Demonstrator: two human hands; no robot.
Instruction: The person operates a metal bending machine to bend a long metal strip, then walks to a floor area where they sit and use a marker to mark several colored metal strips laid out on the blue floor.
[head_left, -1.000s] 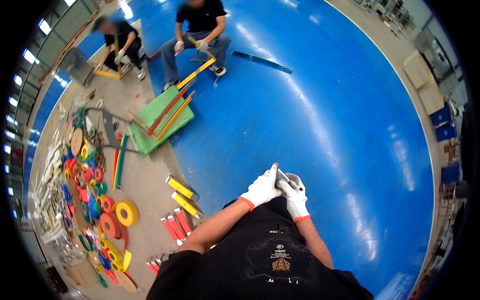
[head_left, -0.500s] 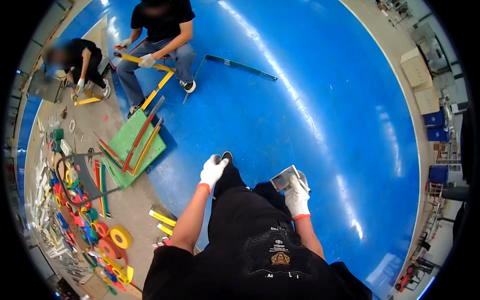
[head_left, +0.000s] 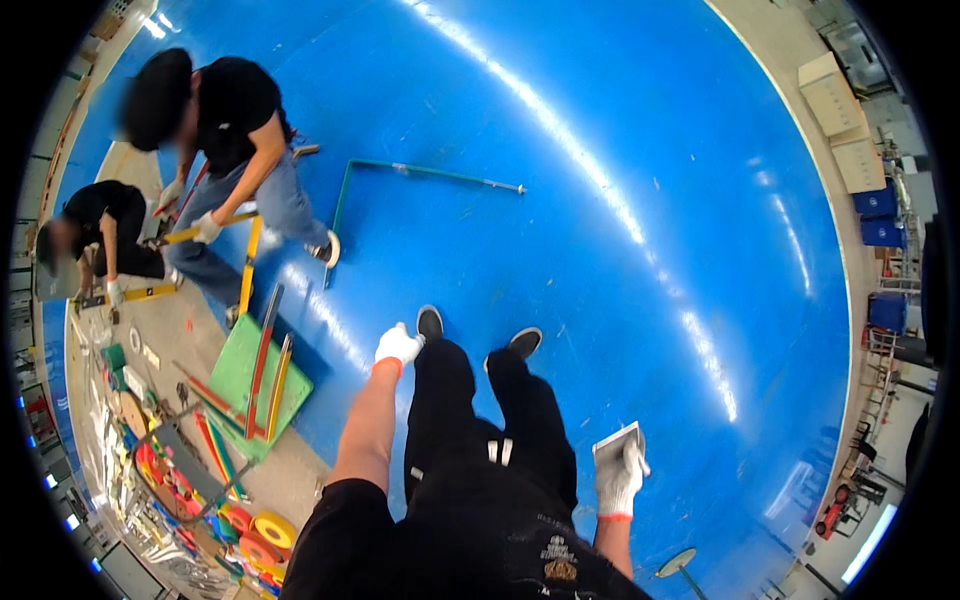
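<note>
My right hand (head_left: 617, 483), in a white glove with an orange cuff, grips a flat grey metal plate (head_left: 612, 446) with a pale edge. The plate is held out to the right of my legs above the blue floor. My left hand (head_left: 399, 345), gloved the same way, is beside my left shoe with its fingers loosely curled. Nothing shows in it.
Two people work at the upper left; the nearer one (head_left: 240, 130) handles a yellow bar (head_left: 249, 262). A green board (head_left: 240, 357) carries coloured strips. Rolls of tape (head_left: 273, 530) lie at the lower left. A green angled frame (head_left: 410, 169) rests on the blue floor.
My right hand has moved down and outward with the metal plate. My left hand has shifted slightly left. Both my shoes now show. The nearer person has bent forward.
</note>
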